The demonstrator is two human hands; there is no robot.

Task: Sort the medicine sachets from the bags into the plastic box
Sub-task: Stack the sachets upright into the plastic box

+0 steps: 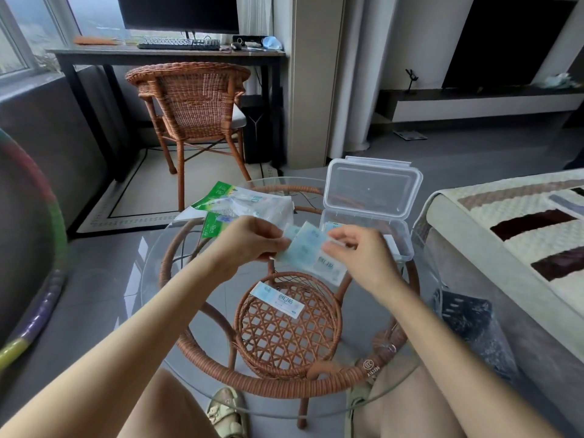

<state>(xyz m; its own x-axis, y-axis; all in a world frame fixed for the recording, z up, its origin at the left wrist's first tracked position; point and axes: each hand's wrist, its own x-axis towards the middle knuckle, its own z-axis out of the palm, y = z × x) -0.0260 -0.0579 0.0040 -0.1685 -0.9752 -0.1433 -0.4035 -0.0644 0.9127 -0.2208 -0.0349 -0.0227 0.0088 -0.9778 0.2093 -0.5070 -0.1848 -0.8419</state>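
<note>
Over the round glass table, my left hand and my right hand both pinch a fanned bunch of pale blue medicine sachets. The left holds its left edge, the right its right edge. Another blue and white sachet lies flat on the glass nearer me. The clear plastic box stands just behind my right hand, lid upright, with some sachets inside. Green and white bags lie in a heap at the table's back left.
A rattan chair and a desk with a keyboard stand beyond the table. A bed with a patterned cover is close on the right. A coloured hoop leans at the left. A dark plastic bag lies by the table's right edge.
</note>
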